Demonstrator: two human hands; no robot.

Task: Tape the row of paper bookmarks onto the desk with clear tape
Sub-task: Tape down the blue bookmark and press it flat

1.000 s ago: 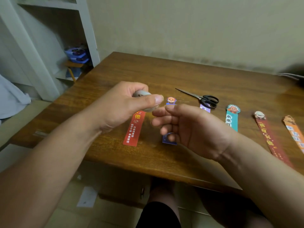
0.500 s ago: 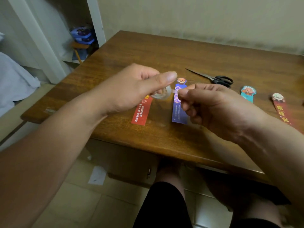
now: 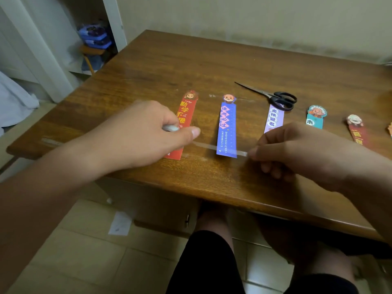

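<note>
Left hand (image 3: 144, 134) grips tape roll (image 3: 170, 128), mostly hidden by fingers. Right hand (image 3: 297, 151) pinches end of clear tape strip (image 3: 209, 146), taut between both grips, crossing blue bookmark (image 3: 228, 126) low end; contact with paper unclear.

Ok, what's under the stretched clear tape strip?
The lower end of the blue paper bookmark and brown wooden desk. The left hand hides whether the strip reaches the red paper bookmark.
</note>
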